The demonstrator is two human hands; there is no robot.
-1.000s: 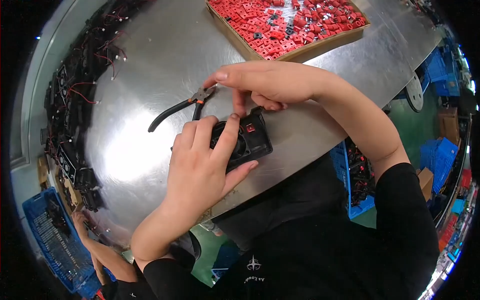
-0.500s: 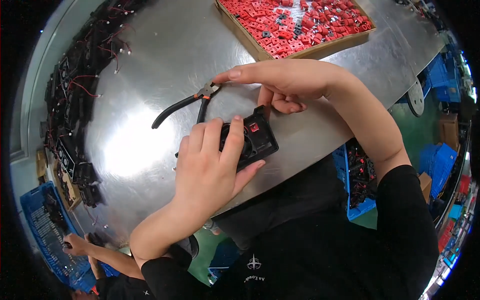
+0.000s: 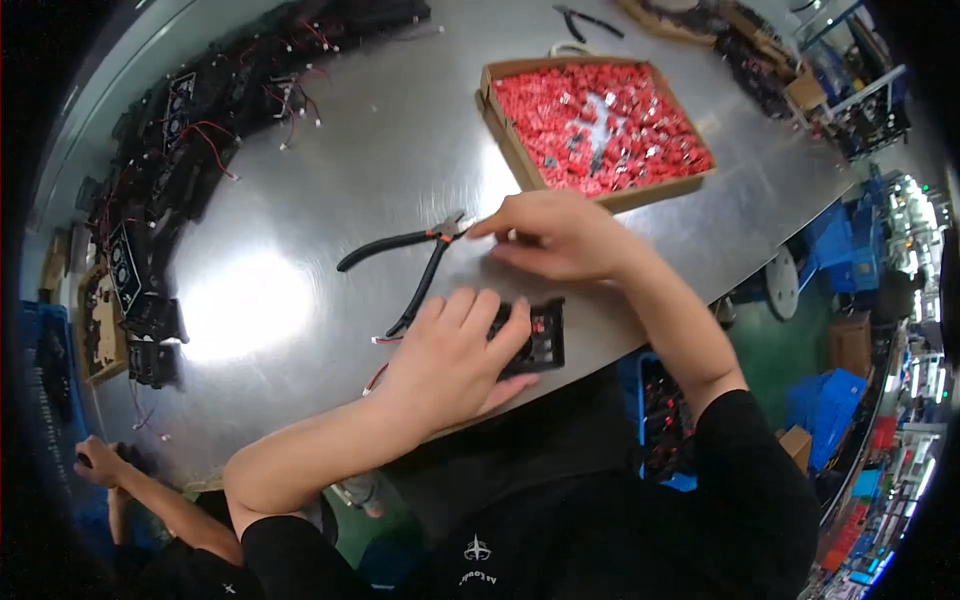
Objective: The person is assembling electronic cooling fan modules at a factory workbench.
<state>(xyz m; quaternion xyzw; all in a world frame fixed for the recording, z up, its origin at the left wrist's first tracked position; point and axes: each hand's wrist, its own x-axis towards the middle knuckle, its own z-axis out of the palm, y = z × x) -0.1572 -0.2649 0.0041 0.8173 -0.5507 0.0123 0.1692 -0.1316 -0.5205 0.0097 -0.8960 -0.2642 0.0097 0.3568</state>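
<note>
On the shiny steel desk [image 3: 330, 200] your left hand [image 3: 450, 355] lies flat on a black square fan housing [image 3: 540, 335] at the near edge, grip spread. Your right hand [image 3: 555, 235] pinches the black-handled pliers [image 3: 410, 270] beside a cardboard tray of red parts [image 3: 600, 120].

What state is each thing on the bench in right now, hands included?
Left hand: pressed flat on the black fan.
Black fan: lying flat at the table edge, partly covered.
Right hand: fingers curled, fingertips at the pliers' head.
Pliers: on the table, handles spread.
Cardboard tray: open, full of red parts.
</note>
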